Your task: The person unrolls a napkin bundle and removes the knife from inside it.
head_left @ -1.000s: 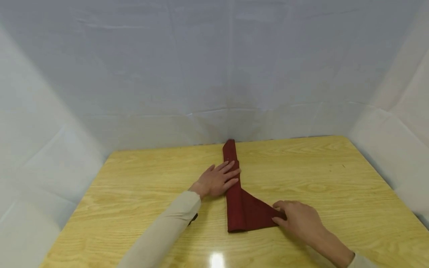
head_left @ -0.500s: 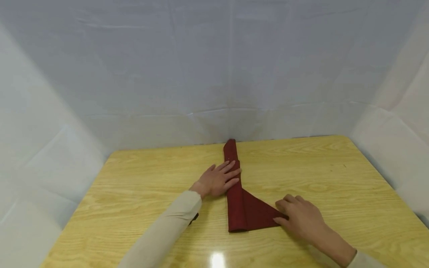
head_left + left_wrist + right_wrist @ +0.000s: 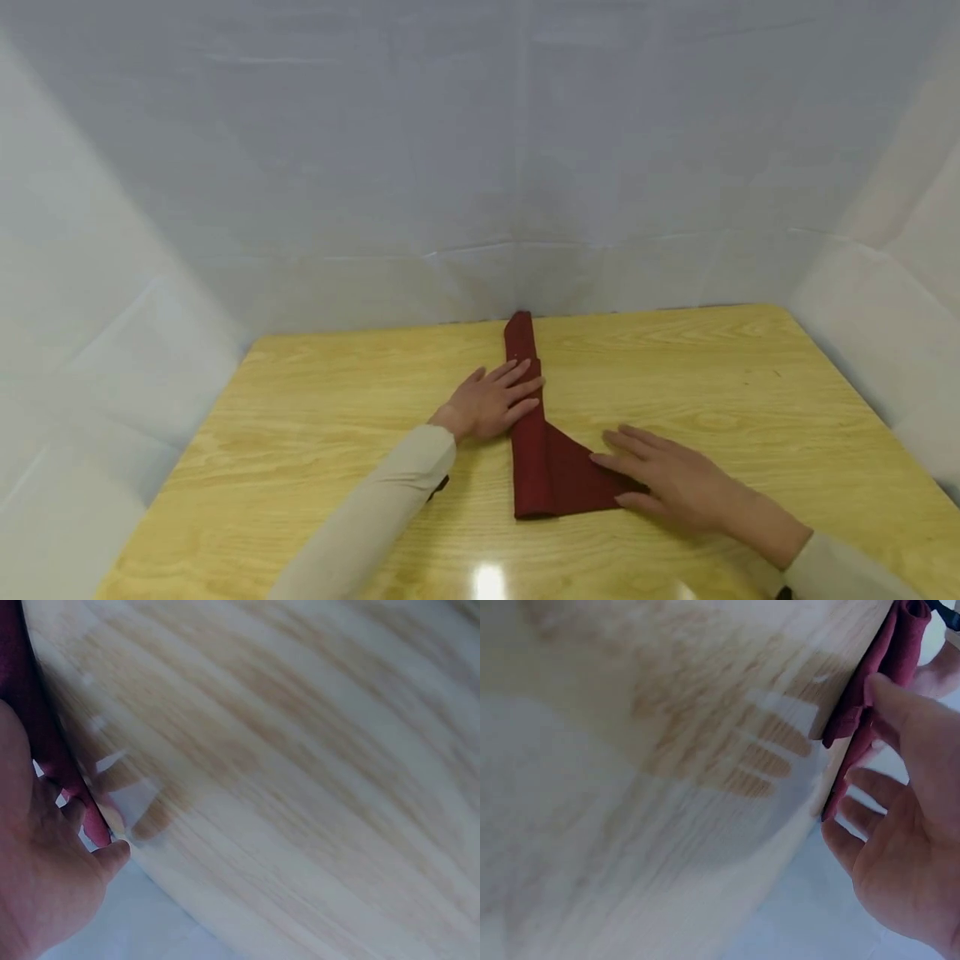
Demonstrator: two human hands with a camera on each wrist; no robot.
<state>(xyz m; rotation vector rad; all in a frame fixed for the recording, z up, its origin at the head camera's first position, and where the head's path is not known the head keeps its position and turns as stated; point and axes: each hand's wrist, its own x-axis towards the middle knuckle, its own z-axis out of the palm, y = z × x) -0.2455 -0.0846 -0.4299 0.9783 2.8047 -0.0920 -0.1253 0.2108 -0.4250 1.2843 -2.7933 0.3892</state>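
A dark red cloth point(image 3: 531, 475) lies on the wooden table, folded into a long narrow strip with a triangular flap point(image 3: 577, 479) spreading right from its near part. My left hand point(image 3: 489, 406) rests flat across the middle of the strip, fingers spread. Over the flap's right tip is my right hand point(image 3: 678, 483), its fingers extended and apart; the tip itself is partly hidden beneath it. In the right wrist view the strip's near end point(image 3: 913, 611) looks rolled, and the right thumb touches or nearly touches the cloth. The left wrist view shows the cloth's edge point(image 3: 49, 750) beside the left hand.
The light wooden table point(image 3: 337, 392) has a rounded far right corner. A pale sheet point(image 3: 375, 167) stands behind it, with more white sheeting on both sides. The strip's far end reaches close to the table's back edge.
My right hand has let go of the flap's tip, and its fingers have straightened and spread over the flap. My left hand has stayed in place on the strip.
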